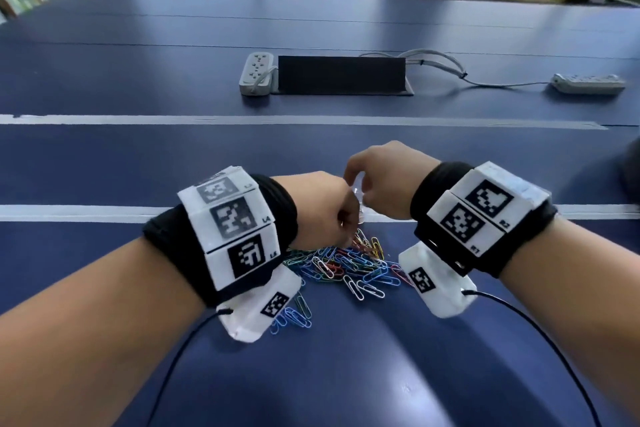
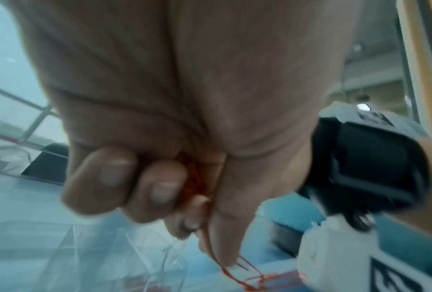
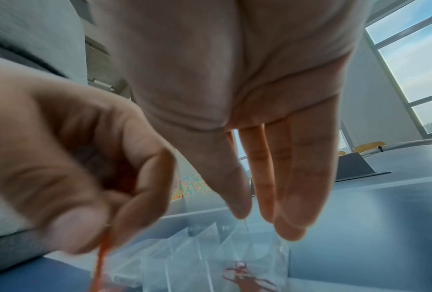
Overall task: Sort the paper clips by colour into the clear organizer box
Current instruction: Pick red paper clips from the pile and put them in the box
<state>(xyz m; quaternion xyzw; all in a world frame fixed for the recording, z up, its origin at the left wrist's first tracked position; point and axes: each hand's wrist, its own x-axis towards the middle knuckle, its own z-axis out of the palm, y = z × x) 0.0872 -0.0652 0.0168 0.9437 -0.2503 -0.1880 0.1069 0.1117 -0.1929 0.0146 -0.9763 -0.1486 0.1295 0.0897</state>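
Note:
My left hand [image 1: 341,218] is curled over the far edge of a mixed-colour pile of paper clips [image 1: 346,263]. In the left wrist view it [image 2: 202,227] grips a bunch of red clips in the fist, and one red clip [image 2: 234,273] dangles from the thumb pinch. My right hand [image 1: 356,180] hovers just beyond it, fingers [image 3: 287,217] straight and pointing down, holding nothing. Below them sits the clear organizer box [image 3: 184,254], with red clips [image 3: 244,276] in one compartment. In the head view the hands hide nearly all of the box [image 1: 360,199].
A few blue clips [image 1: 292,317] lie apart, near my left wrist. Farther back on the blue table are two power strips [image 1: 256,73] [image 1: 588,83], a black panel [image 1: 341,74], cables and white tape lines [image 1: 242,120]. Chairs line the far edge.

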